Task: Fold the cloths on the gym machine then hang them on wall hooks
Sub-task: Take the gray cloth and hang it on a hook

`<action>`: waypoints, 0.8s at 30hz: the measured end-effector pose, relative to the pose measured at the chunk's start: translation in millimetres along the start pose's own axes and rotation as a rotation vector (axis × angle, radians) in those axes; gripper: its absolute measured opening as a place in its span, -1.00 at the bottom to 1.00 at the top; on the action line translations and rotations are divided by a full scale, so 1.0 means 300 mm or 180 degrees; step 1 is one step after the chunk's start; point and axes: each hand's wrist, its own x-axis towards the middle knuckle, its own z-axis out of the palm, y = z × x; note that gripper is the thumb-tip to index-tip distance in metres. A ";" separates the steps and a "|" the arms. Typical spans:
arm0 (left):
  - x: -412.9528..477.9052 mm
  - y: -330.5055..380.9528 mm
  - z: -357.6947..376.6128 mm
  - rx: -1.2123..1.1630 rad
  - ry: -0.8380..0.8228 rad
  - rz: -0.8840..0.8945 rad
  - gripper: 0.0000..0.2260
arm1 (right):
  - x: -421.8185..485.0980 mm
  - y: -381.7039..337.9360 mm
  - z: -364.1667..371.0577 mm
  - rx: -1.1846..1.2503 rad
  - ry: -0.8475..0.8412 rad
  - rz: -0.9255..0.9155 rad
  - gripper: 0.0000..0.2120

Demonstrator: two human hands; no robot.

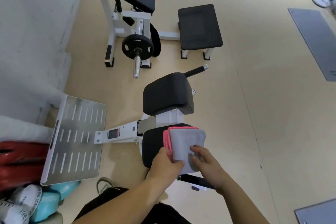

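Observation:
A folded grey cloth (187, 143) lies on top of a folded pink cloth (166, 138), both on the black seat pad (151, 149) of the gym machine. Only the pink cloth's left and top edges show. My left hand (168, 164) grips the stack at its near left corner, thumb on the grey cloth. My right hand (205, 162) rests on the grey cloth's near right part, fingers curled on the fabric. No wall hooks are in view.
A second black pad (167, 93) sits just beyond the seat. The metal footplate (76, 138) stands to the left, near a red object (20, 160) and blue and white bags (45, 203). A weight machine (136, 45) and black bench (200, 27) stand farther off.

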 end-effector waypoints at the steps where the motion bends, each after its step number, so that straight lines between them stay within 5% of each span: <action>1: 0.002 0.000 0.004 0.0054 0.0101 0.0041 -0.72 | 0.000 0.000 0.000 -0.0013 -0.0025 -0.0001 -0.66; 7: 0.018 0.026 0.013 -0.0174 -0.0003 -0.0054 -0.83 | 0.002 0.007 0.005 -0.0145 -0.0118 -0.0069 -0.65; 13: 0.002 0.018 0.015 0.0556 0.0361 0.0547 -0.86 | -0.017 0.012 0.018 -0.0037 -0.0025 -0.0169 -0.70; 19: -0.056 0.092 0.013 -0.0179 -0.0139 0.0826 -0.84 | -0.046 -0.005 0.011 0.0362 0.1026 -0.0191 -0.87; 24: -0.120 0.195 -0.060 -0.0798 -0.0556 0.0694 -0.86 | -0.081 -0.092 -0.043 0.0518 0.1337 -0.0445 -0.88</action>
